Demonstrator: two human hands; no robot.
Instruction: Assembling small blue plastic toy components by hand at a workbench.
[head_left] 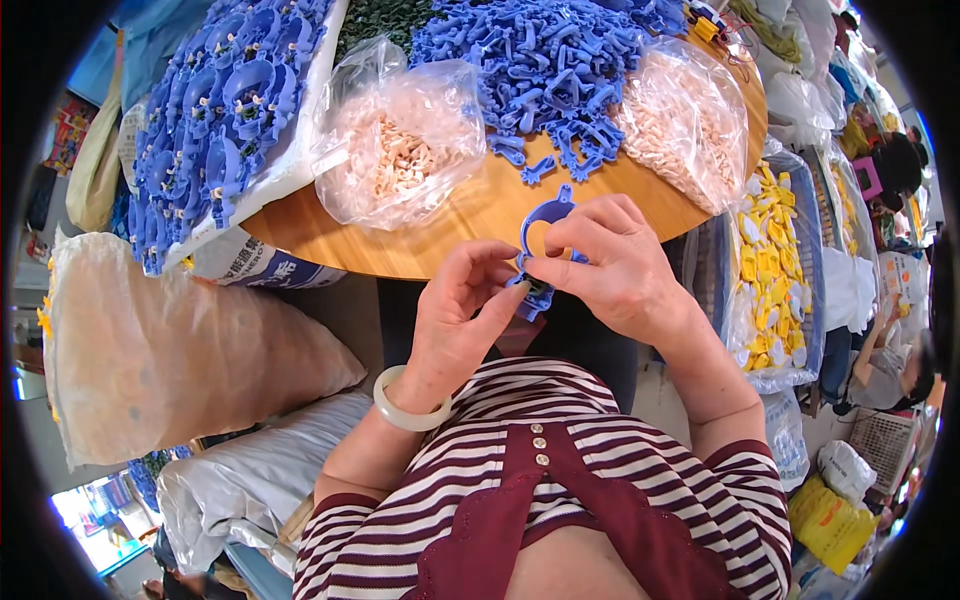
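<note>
In front of me, just off the table's near edge, my left hand (450,310) grips the lower part of a blue plastic ring-shaped piece (549,210) between thumb and fingers. My right hand (618,268) pinches the same piece at its ring, thumb and fingertips pressed close to the left ones. A small dark green bit shows by the left thumb. Whether the right fingers also hold a smaller part is hidden. Beyond my hands, a few loose blue clip-like parts (540,168) lie on the round wooden table (490,212).
A clear bag of pale small pieces (400,160) and another such bag (690,120) flank a heap of blue parts (540,60). A white board at left bears rows of blue ring pieces (225,110). Yellow parts (772,270) fill a right-hand crate; a bulky sack (180,340) stands left.
</note>
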